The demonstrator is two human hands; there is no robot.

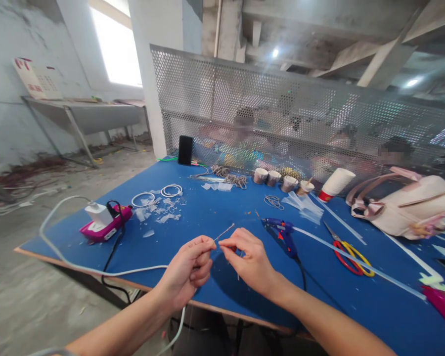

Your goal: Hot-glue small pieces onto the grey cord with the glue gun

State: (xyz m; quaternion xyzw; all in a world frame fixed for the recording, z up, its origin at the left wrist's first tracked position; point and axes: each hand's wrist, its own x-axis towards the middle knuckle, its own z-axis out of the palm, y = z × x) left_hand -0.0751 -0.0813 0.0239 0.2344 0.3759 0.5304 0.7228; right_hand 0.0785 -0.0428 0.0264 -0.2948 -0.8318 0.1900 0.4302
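1. Because the white cable (pixel 133 271) runs from the magenta power strip (pixel 113 229), left of the grip, to behind the left wrist, an arm sweep might snag it.
2. Clear scraps (pixel 166 218), beyond and left of the grip, could stick to anything tacky laid there.
3. The left hand (pixel 195 259) pinches a thin strand (pixel 224 231) between thumb and forefinger; too hard a squeeze could bend it.
4. Just right of that pinch, the right hand (pixel 255 257) brings its fingertips near the strand; I cannot tell whether they grip it. A loose hold could let it twist.
5. Right of the grip lies the glue gun (pixel 287 235); if hot, its nozzle could burn straying knuckles.
6. Farther right, its glue stick (pixel 389 278) crosses the scissors (pixel 337 241), so tugging the gun could shift them.
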